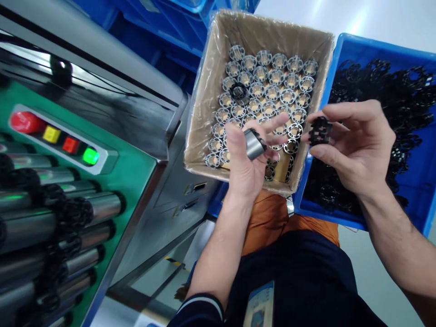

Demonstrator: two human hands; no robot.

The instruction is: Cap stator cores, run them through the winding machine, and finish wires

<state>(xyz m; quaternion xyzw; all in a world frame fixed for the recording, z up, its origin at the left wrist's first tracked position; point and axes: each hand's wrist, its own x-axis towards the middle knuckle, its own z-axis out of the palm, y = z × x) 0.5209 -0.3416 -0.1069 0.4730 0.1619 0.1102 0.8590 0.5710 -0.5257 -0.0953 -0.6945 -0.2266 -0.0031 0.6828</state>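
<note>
My left hand point(247, 168) holds a silver metal cylinder point(254, 144) between thumb and palm, its other fingers spread. Dark teeth show at the cylinder's upper right rim. Below is a cardboard box point(200, 131) lined with clear plastic, holding rows of upright silver rings point(272, 93); one black ring point(239, 92) sits on top at the left of the rows. To the right, my right hand point(357, 141) pinches a black toothed ring point(320, 131) between thumb and fingers, near the box's right wall. Behind that hand lies a blue bin point(335, 68) with many black rings point(374, 81).
At the left stands a green machine panel point(136, 177) with a red knob point(25, 121) and lit buttons point(90, 155). Several metal rollers with black ends point(102, 206) lie below them. Blue crates point(163, 27) are behind the box. A white surface point(391, 22) spans the upper right.
</note>
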